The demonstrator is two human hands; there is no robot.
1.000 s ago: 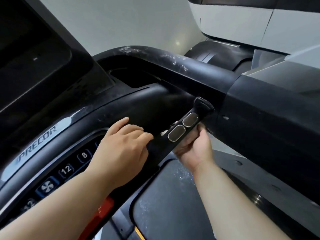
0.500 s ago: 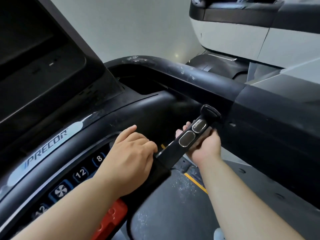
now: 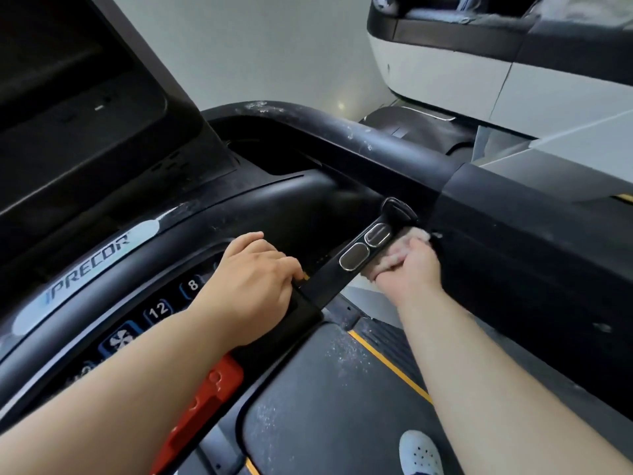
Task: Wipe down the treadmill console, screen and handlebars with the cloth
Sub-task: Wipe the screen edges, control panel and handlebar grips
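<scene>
A black inner handlebar [image 3: 325, 282] with two oval metal sensor pads [image 3: 354, 256] runs diagonally across the middle. My left hand [image 3: 255, 279] grips its lower end, fingers curled over the bar. My right hand [image 3: 409, 269] holds a pale pinkish cloth [image 3: 399, 250] bunched against the right side of the bar, just below its top cap. The black console [image 3: 164, 269] with numbered keys and a brand badge lies at the left, under the dark screen [image 3: 78, 97]. A dusty curved outer handrail [image 3: 308, 132] arches behind.
A red stop tab [image 3: 205, 395] hangs below the console. The grey treadmill belt [image 3: 325, 406] with a yellow edge line lies underneath, and a white shoe [image 3: 421, 452] stands on it. A neighbouring white and black machine [image 3: 479, 63] fills the upper right.
My right hand has moved from under the sensor pads up along the bar's right side, and the cloth now shows. My left hand stays on the bar's lower end. The view tilted down.
</scene>
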